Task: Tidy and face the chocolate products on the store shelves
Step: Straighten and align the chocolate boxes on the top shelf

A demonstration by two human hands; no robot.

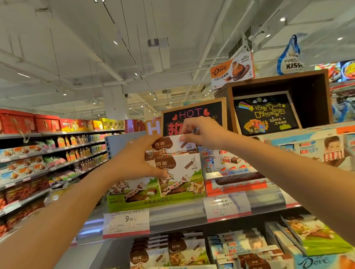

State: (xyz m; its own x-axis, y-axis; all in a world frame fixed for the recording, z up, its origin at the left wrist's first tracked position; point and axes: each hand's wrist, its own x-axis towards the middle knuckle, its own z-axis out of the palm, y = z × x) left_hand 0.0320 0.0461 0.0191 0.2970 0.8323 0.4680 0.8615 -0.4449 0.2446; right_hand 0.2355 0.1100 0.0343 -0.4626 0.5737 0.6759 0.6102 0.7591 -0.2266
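On the top shelf, in front of me, my right hand pinches with thumb and fingertips the upper edge of a white and brown cardboard chocolate box with a cow picture. My left hand grips the left side of the same box, fingers curled around it, thumb low near a second box of the same kind just under it. Both boxes stand in a green cardboard display tray at the shelf front. Just beside the tray on the right lie white and red Kinder chocolate packs. Below hang two white paper price tags on the grey shelf edge. Behind my hands stands a black chalkboard sign with the word HOT.
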